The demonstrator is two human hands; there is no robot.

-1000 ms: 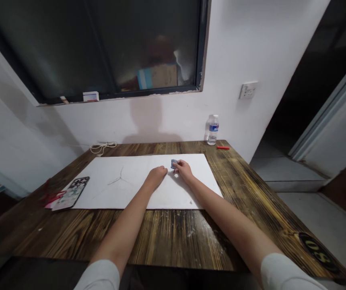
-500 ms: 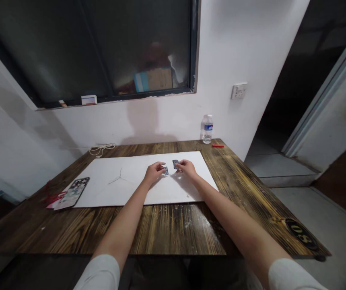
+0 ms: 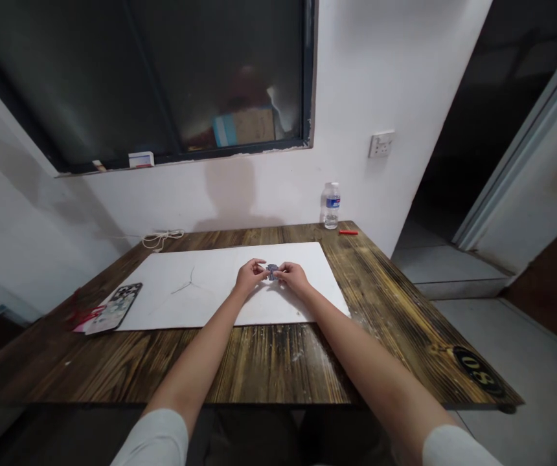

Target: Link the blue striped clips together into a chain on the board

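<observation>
Small flat grey-blue pieces (image 3: pixel 272 272), like little cards, are pinched between my two hands over the white board (image 3: pixel 162 307). My left hand (image 3: pixel 249 277) grips the left side of them with thumb and fingers. From the other side, my right hand (image 3: pixel 295 277) has its fingertips closed on the right part. The pieces meet or overlap between the fingertips. They are too small for me to tell their exact kind or whether they are joined.
Thin dark strands or lines (image 3: pixel 190 283) mark the board's left part. A patterned phone-like slab (image 3: pixel 122 307) and red strings (image 3: pixel 81 317) lie at its left edge. Behind are a white cable (image 3: pixel 162 239), a water bottle (image 3: pixel 331 207) and a red pen-like stick (image 3: pixel 348 232).
My right hand has moved left and slightly down, bringing its pieces against the one in my left hand. The gap between the hands has closed. The camera view has shifted slightly.
</observation>
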